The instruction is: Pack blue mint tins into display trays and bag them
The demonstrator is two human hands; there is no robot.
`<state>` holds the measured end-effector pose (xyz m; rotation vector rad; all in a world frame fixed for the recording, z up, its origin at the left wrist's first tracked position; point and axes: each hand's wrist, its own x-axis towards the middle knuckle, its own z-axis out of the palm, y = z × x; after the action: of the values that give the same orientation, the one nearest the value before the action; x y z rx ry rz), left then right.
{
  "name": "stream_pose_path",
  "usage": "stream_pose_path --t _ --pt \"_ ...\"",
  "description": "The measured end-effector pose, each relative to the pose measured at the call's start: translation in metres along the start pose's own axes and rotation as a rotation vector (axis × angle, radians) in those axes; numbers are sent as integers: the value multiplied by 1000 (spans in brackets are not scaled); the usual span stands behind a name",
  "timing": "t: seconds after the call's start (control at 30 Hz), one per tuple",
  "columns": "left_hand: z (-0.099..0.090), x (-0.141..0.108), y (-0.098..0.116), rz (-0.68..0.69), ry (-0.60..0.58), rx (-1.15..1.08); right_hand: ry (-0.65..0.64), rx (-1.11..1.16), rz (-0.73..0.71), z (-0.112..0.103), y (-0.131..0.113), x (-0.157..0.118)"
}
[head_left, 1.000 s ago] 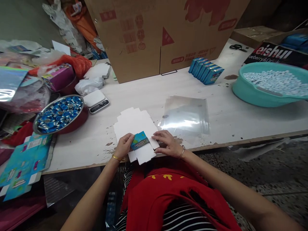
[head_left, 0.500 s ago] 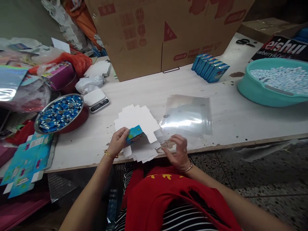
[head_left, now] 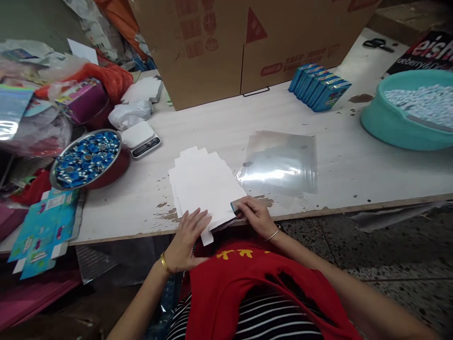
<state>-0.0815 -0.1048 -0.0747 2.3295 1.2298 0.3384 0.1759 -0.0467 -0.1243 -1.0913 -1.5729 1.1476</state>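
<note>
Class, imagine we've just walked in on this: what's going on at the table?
A person is working with both bare hands on flat white card near the table's front edge. The left hand is spread over its near edge; the right hand has its fingers closed at the right-hand corner, where a bit of blue shows. Clear plastic sheets lie to the right, and small blue boxes stand in a row farther back.

Left grip (head_left: 184, 240) spread, right grip (head_left: 256, 218) pinched

Both forearms (head_left: 142, 292) slant inward from the lower edge of view. The left fingers (head_left: 193, 222) extend forward, slightly parted, left thumb (head_left: 198, 260) splayed rightward. The right fingers (head_left: 247, 206) curl inward in a pinch, right wrist (head_left: 279, 238) roughly straight with its forearm.
</note>
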Motion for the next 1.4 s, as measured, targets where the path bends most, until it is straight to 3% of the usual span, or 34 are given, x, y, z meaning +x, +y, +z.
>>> stream_pose_path --t 0.1,0.23,0.4,0.5,0.63,0.8,0.9,1.0,1.1,1.27,1.4 --pt "18 -19 -11 27 98 121 22 -35 -2 0 -3 -1" --pt "33 -26 -21 2 324 31 12 -54 3 0 -3 -5" --pt "38 -26 -13 -14 217 95 53 -45 64 1 1 -5" --pt "47 -24 -11 -15 335 82 56 -52 58 2 3 -5" --pt "58 -17 -3 -172 502 -94 53 -24 46 4 3 -6" --pt "54 -5 13 -430 574 -206 99 4 69 8 3 -10" --pt "35 5 21 -450 437 -99 112 -93 -51 8 2 -12" --pt "11 19 28 -394 174 96 -49 -285 -360 3 3 -15" --pt "-4 32 33 -352 10 261 -205 -447 -596 -6 8 -18" --pt "-5 49 37 -309 -129 394 -374 -560 -685 -12 17 -21" --pt "-3 60 36 -249 -222 427 -253 -625 -744 -2 17 -14"
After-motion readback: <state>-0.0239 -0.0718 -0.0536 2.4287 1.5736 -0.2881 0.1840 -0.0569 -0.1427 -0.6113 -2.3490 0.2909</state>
